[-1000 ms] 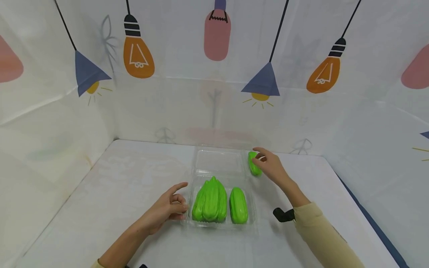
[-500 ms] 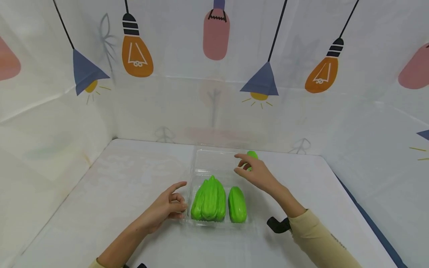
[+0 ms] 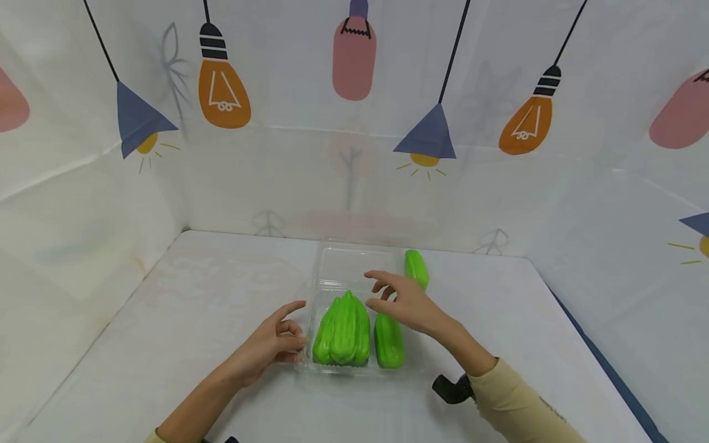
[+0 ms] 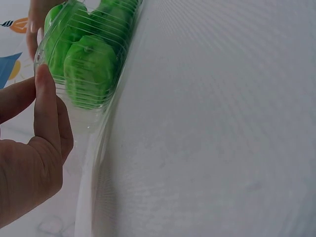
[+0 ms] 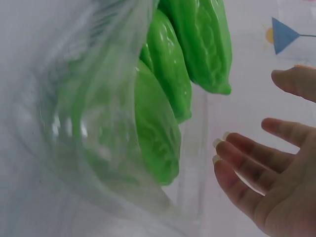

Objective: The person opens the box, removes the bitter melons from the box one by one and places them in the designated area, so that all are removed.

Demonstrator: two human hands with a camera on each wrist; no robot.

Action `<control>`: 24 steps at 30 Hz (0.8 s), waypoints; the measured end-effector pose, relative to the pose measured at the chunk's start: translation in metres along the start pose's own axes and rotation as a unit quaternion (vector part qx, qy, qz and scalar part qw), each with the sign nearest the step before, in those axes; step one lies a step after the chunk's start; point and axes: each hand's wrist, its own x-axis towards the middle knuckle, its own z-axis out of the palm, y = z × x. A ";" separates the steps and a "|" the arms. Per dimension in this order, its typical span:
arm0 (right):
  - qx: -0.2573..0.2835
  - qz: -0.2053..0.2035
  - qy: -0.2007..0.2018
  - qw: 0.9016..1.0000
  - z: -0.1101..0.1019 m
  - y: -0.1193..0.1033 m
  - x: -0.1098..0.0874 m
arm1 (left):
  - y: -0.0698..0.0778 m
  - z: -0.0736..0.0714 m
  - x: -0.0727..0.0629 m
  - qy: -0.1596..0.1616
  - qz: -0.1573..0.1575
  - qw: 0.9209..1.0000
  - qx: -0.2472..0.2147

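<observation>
Glossy green, ridged, pepper-like pieces (image 3: 343, 332) stand side by side in a clear plastic box (image 3: 335, 369), whose lid (image 3: 354, 261) lies folded back. Another such piece (image 3: 388, 341) is in the box's right part, its top hidden behind my right hand (image 3: 412, 304). My right hand hovers over that part with thumb and forefinger spread, nothing between them; in the right wrist view its fingers are apart from the pieces. My left hand (image 3: 271, 344) is at the box's left side, and its thumb and fingers pinch the rim in the left wrist view.
One more green piece (image 3: 416, 268) lies on the white table (image 3: 238, 277) to the right of the lid. A white curtain (image 3: 299, 172) printed with lamps and bulbs hangs behind and at the sides. A black wrist-camera mount (image 3: 451, 389) juts from my right wrist.
My right hand has moved left and nearer from the loose green piece by the lid to above the box's right part. The left hand and the pieces have stayed in place.
</observation>
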 end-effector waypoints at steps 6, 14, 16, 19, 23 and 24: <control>-0.002 -0.005 -0.011 1.000 0.011 -0.008 0.000 | 0.000 0.000 0.000 -0.002 -0.002 1.000 -0.004; -0.008 0.000 -0.025 1.000 0.022 -0.017 0.000 | 0.000 0.000 0.000 0.001 -0.004 1.000 -0.004; -0.009 0.003 -0.027 1.000 0.025 -0.018 0.001 | 0.000 0.000 0.001 0.003 -0.004 1.000 -0.002; -0.019 0.012 -0.030 0.999 0.030 -0.020 0.001 | 0.000 0.000 0.001 0.005 -0.004 1.000 -0.001; -0.040 0.019 -0.031 0.999 0.034 -0.022 0.002 | 0.000 0.000 0.001 0.005 -0.004 1.000 0.000; -0.046 0.020 -0.031 0.998 0.035 -0.023 0.002 | 0.000 0.000 0.001 0.005 -0.004 1.000 0.000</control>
